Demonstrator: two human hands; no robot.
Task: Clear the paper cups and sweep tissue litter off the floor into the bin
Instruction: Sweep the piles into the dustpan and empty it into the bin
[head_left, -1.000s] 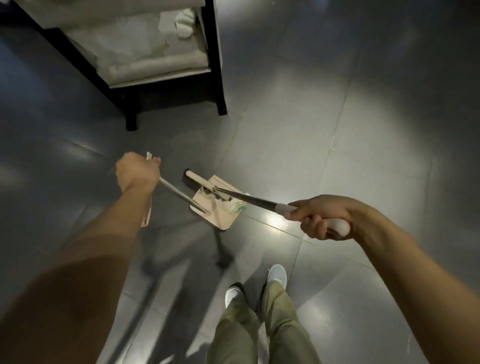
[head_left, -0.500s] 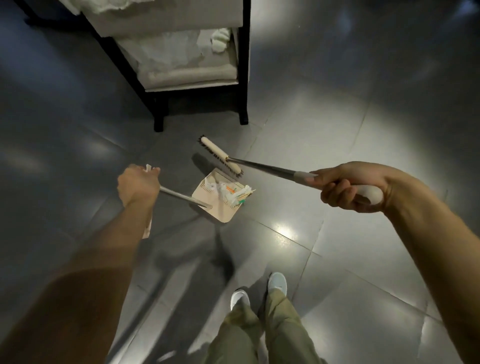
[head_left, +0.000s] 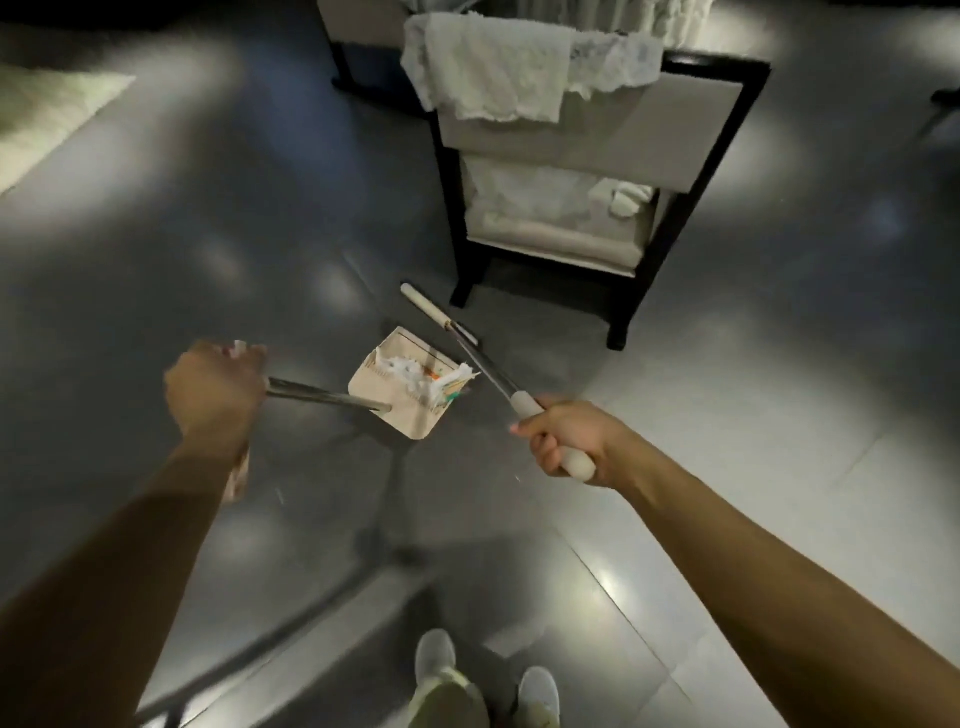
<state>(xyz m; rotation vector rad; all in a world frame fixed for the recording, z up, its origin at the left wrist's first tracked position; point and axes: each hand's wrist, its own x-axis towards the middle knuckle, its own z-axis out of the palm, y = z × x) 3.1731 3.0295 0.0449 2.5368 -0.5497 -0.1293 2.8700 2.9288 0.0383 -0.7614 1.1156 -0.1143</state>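
My left hand (head_left: 215, 387) grips the metal handle of a beige dustpan (head_left: 382, 408), which hangs a little above the dark tiled floor. White tissue litter (head_left: 415, 376) with some coloured scraps lies heaped in the pan. My right hand (head_left: 563, 439) grips the white grip of a long-handled broom (head_left: 488, 371). The broom's pale head (head_left: 428, 309) is lifted off the pan and points toward the chair. No bin and no paper cups are in view.
An armchair (head_left: 587, 171) with a dark frame and pale cushions stands straight ahead, white cloths (head_left: 488, 78) draped over its arm. A pale rug edge (head_left: 47, 114) lies far left. My two white shoes (head_left: 488, 675) show at the bottom on grey floor tiles.
The broom head lifted out of the dustpan and swung away toward the chair. The view turned and rose, bringing the armchair to the centre. The dustpan stayed in my left hand.
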